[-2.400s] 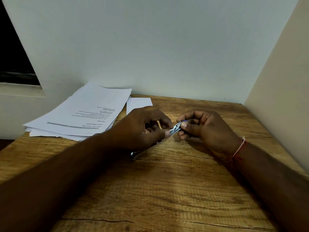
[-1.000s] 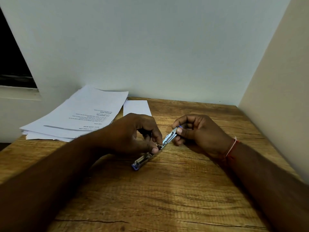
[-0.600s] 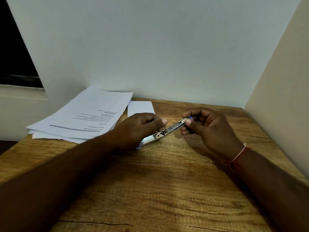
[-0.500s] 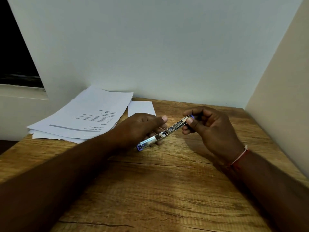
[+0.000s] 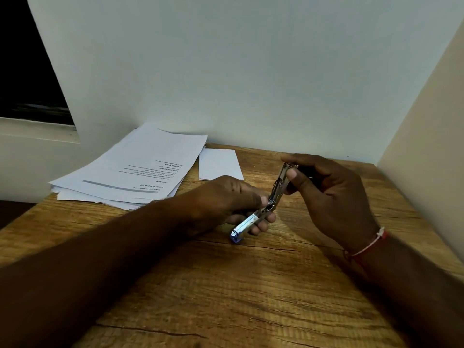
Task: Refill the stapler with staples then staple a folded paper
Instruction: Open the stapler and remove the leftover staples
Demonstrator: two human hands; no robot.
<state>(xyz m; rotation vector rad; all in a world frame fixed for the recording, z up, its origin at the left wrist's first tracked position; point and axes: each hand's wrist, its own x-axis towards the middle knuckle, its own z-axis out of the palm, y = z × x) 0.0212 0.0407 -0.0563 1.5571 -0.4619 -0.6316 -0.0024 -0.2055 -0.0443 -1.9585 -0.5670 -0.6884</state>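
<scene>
The left hand (image 5: 226, 199) grips the lower half of the stapler (image 5: 247, 225). Its fingers are curled under the shiny body and the thumb lies on top, close to the hinge. The right hand (image 5: 331, 197) pinches the other half between the thumb and the curled fingers and holds it raised, pointing up and away. The stapler is therefore open at the hinge, bent in a wide angle. It is held just above the table (image 5: 251, 297), a little right of the middle, and its blue end points down toward the wood. The inner channel of the stapler is partly visible as bright metal, but whether staples are in it I cannot tell.

A red and white thread (image 5: 369, 244) goes around the right wrist.

Behind the left hand a small white folded paper (image 5: 219, 167) lies flat near the wall (image 5: 226, 71). Just to its left is a stack of sheets (image 5: 135, 169), which hangs over the table's left edge. The top sheet has printed lines and bold headings, upside down from here. One heading seems to read "TASK GOAL"; the rest is too small to read.
</scene>
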